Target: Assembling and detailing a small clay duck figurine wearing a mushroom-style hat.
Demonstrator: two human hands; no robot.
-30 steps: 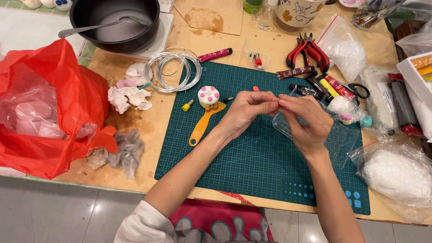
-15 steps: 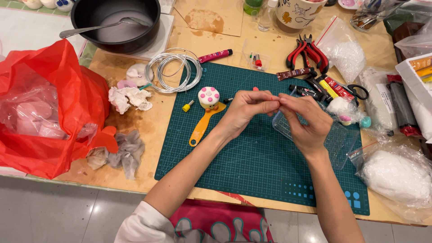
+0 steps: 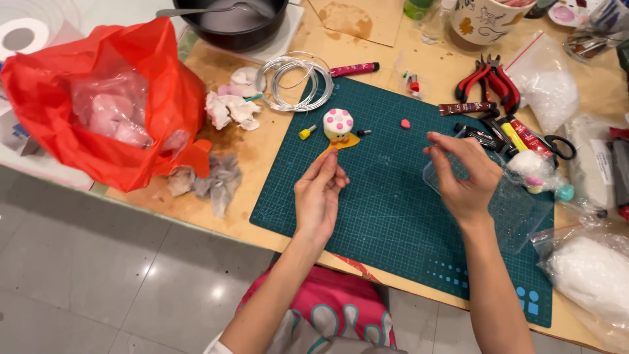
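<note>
My left hand (image 3: 321, 193) lies flat on the green cutting mat (image 3: 393, 223), fingers stretched over the handle of an orange tool (image 3: 347, 141); whether it grips the handle is hidden. Just beyond its fingertips stands a small white clay figure with pink dots (image 3: 338, 122). My right hand (image 3: 464, 172) hovers over the mat's right side with fingers spread and nothing in them, above a clear plastic bag (image 3: 521, 213). A tiny red clay bit (image 3: 405, 123) lies between the hands, farther back.
A red plastic bag (image 3: 98, 105) fills the table's left end. A wire coil (image 3: 295, 82), a dark pot (image 3: 229, 23), red pliers (image 3: 488, 78), tubes (image 3: 517, 131), crumpled tissues (image 3: 229, 108) and a bag of white stuffing (image 3: 590, 275) ring the mat.
The two hands, joined at the fingertips over the mat before, have parted. The left one dropped onto the orange tool; the right one drew back to the right and spread its fingers.
</note>
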